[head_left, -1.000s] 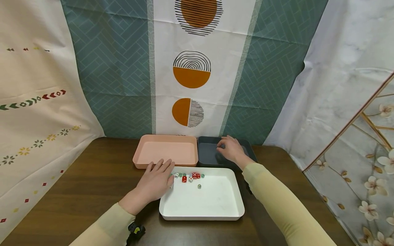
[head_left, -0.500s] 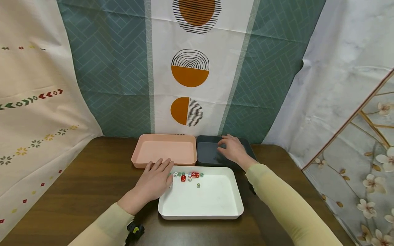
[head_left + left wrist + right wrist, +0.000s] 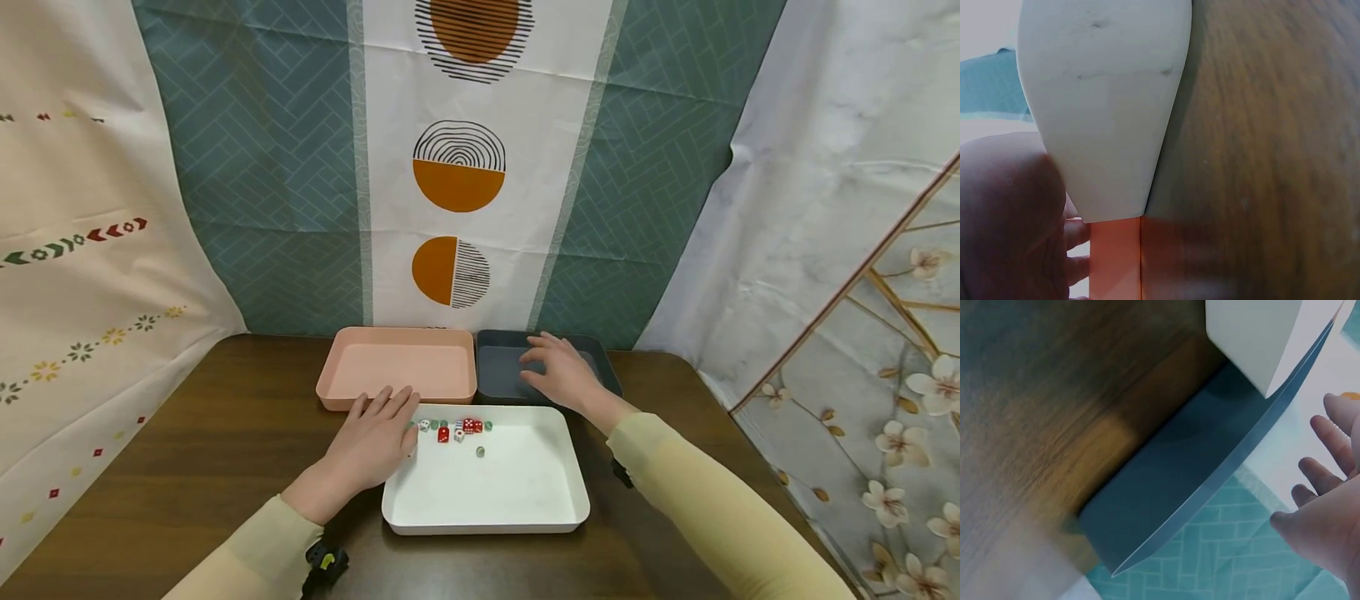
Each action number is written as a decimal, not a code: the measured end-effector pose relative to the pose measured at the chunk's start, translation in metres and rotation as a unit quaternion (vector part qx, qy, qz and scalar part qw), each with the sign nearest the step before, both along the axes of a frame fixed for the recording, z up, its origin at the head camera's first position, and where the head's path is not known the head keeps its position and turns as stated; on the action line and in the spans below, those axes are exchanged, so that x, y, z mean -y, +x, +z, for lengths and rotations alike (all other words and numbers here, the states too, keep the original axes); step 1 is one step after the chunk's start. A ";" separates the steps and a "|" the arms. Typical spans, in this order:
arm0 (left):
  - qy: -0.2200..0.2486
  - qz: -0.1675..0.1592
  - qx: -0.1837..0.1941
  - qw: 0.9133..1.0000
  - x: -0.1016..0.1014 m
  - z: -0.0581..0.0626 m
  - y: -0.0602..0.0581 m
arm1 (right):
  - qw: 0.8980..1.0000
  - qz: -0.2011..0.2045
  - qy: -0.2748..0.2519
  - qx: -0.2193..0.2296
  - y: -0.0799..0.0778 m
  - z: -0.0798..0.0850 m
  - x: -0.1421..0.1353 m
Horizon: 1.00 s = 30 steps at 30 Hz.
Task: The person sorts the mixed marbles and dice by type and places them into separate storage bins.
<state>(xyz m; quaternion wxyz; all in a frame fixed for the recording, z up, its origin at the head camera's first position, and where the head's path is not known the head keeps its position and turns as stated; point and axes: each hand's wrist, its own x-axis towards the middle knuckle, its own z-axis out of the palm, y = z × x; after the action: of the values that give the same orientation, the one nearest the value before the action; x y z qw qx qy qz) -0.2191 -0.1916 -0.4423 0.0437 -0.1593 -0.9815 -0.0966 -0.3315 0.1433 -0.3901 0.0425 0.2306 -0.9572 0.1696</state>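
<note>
A white tray (image 3: 487, 492) holds a loose row of red dice (image 3: 443, 435), white dice (image 3: 459, 436) and small green beads along its far side. One greenish bead (image 3: 480, 452) lies apart, nearer the middle. My left hand (image 3: 367, 446) rests at the tray's far left corner, fingers straight and pointing toward the pink tray (image 3: 397, 362); it hides that corner. My right hand (image 3: 562, 375) is over the dark blue tray (image 3: 502, 375), its fingers apart and loosely bent. The right wrist view shows nothing between those fingers (image 3: 1319, 475).
The pink and dark trays stand side by side behind the white one, close against it. Brown wooden table (image 3: 187, 467) lies on both sides. Hanging cloths (image 3: 300, 183) rise behind the table, with a flowered cloth (image 3: 862, 400) on the right.
My right hand has come slightly nearer to me over the dark tray, and its fingers are a little more spread. The left hand and the dice stay in place; the view has shifted slightly.
</note>
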 end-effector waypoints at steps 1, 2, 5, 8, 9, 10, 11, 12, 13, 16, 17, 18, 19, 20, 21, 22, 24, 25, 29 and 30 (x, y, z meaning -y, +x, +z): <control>0.001 0.000 0.000 1.000 0.000 0.000 0.000 | 1.000 0.003 0.000 -0.002 0.002 0.000 0.001; 0.001 0.000 0.000 1.000 0.000 0.000 0.000 | 1.000 0.007 0.000 -0.005 0.004 0.000 0.002; 0.003 -0.003 -0.002 1.000 0.000 0.000 0.000 | 1.000 0.019 -0.001 -0.012 0.011 0.000 0.006; 0.005 -0.007 -0.005 1.000 0.001 0.000 0.000 | 0.999 0.030 0.000 -0.019 0.018 0.001 0.009; 0.006 -0.009 -0.006 1.000 0.001 0.000 0.000 | 0.999 0.034 0.001 -0.022 0.020 0.001 0.010; 0.007 -0.010 -0.007 1.000 0.001 0.000 0.000 | 0.999 0.038 0.002 -0.024 0.023 0.001 0.011; 0.008 -0.011 -0.008 1.000 0.001 0.000 0.000 | 0.999 0.042 0.003 -0.025 0.025 0.001 0.012; 0.009 -0.012 -0.009 1.000 0.001 -0.001 0.000 | 0.999 0.046 0.004 -0.025 0.027 0.001 0.013; 0.009 -0.012 -0.010 1.000 0.001 -0.001 0.000 | 0.998 0.050 0.004 -0.026 0.029 0.001 0.014; 0.008 -0.011 -0.010 1.000 0.001 -0.001 0.000 | 0.998 0.061 0.005 -0.028 0.035 0.001 0.016; 0.007 -0.011 -0.010 1.000 0.002 -0.001 0.000 | 0.998 0.064 0.004 -0.028 0.037 0.000 0.017; 0.007 -0.011 -0.010 1.000 0.001 0.000 0.000 | 0.997 0.068 0.004 -0.030 0.039 0.000 0.018; 0.006 -0.010 -0.010 1.000 0.001 0.000 0.000 | 0.997 0.070 0.004 -0.031 0.041 0.000 0.019; 0.005 -0.009 -0.010 1.000 0.001 0.000 0.000 | 0.997 0.072 0.005 -0.031 0.042 0.000 0.019; 0.004 -0.009 -0.010 1.000 0.002 0.000 0.000 | 0.997 0.073 0.005 -0.030 0.043 -0.001 0.020; 0.004 -0.008 -0.011 1.000 0.002 0.000 0.000 | 0.997 0.074 0.005 -0.028 0.045 -0.001 0.021; 0.004 -0.009 -0.011 1.000 0.001 0.000 0.000 | 0.997 0.077 0.006 -0.023 0.046 -0.002 0.022; 0.004 -0.008 -0.010 1.000 0.001 0.000 0.000 | 0.997 0.077 0.007 -0.021 0.048 -0.002 0.022; 0.004 -0.007 -0.008 1.000 0.001 0.000 0.000 | 0.996 0.084 0.008 -0.019 0.052 -0.005 0.024; 0.003 -0.007 -0.008 1.000 0.001 0.000 0.000 | 0.996 0.087 0.008 -0.020 0.053 -0.006 0.024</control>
<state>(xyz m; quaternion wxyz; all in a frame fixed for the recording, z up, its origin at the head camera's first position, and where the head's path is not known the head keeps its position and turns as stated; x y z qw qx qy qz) -0.2188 -0.1925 -0.4427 0.0511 -0.1667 -0.9797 -0.0988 -0.2784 0.1192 -0.3960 0.0446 0.3162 -0.9339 0.1609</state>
